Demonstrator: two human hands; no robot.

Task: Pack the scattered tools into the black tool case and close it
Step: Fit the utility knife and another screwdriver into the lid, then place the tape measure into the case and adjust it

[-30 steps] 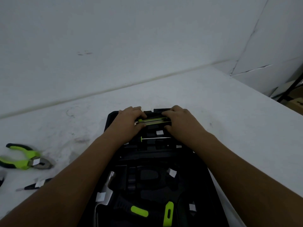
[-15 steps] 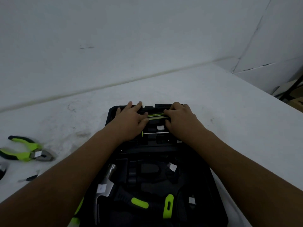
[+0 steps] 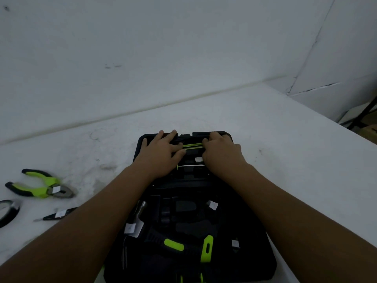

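Note:
The black tool case (image 3: 259, 254) lies open on the white table, its long side running away from me. At its far end a thin green-and-black tool (image 3: 192, 145) rests across a slot. My left hand (image 3: 161, 154) lies flat over the tool's left end, thumb and forefinger on it. My right hand (image 3: 221, 154) curls over its right end. Just nearer, a slim tool (image 3: 190, 165) with a pale shaft sits in the case. A hammer (image 3: 135, 226) and green-handled tools (image 3: 207, 249) fill the near half.
Green-and-black pliers (image 3: 42, 185) lie on the table at the left. Below them are a small black screwdriver (image 3: 58, 215) and a black curved object (image 3: 9, 211) cut off by the frame edge. The table's right edge (image 3: 346, 129) drops off; a white wall rises behind.
Both hands have slid with the green-and-black tool toward the case's far edge. My left hand's fingers have spread flatter over the rim.

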